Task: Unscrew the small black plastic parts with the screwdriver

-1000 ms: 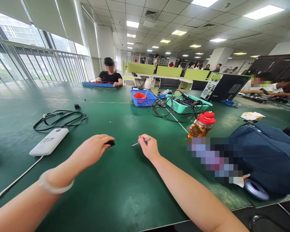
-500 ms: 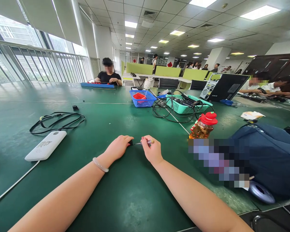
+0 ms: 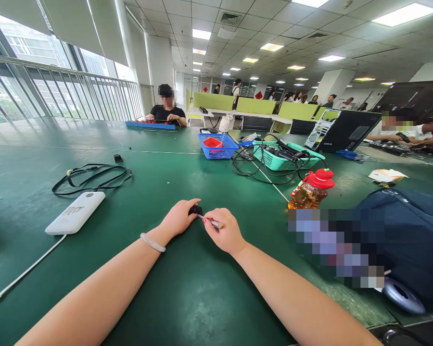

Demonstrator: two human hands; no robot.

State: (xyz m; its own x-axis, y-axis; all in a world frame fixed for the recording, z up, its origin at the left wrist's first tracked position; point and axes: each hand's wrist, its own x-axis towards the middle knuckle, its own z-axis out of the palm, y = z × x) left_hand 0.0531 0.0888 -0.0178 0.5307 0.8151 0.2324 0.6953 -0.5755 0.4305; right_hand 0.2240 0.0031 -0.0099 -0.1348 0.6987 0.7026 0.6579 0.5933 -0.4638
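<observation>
My left hand (image 3: 180, 216) grips a small black block-like part (image 3: 195, 210) between thumb and fingers, low over the green table (image 3: 159, 298). What the part is I cannot make out. A small screwdriver (image 3: 216, 223) with a clear, yellowish-ended handle is pinched in my right hand (image 3: 225, 230). Its thin metal shaft points left, and the tip meets or lies right at the near side of the black part; exact contact is too small to tell. My left wrist wears a pale bangle (image 3: 152, 242).
To the left lie a white power bank (image 3: 75, 213) and a looped black cable (image 3: 90, 180). Ahead stand a blue basket (image 3: 218, 153) and a green basket (image 3: 270, 161) of cables. A red-capped bottle (image 3: 310, 192) and dark blue bag (image 3: 404, 240) are right. A person (image 3: 168, 110) sits opposite.
The screwdriver's tip has come to the black part, with its handle now angled down to the right. More of the black part shows between my left fingers. The view has shifted slightly.
</observation>
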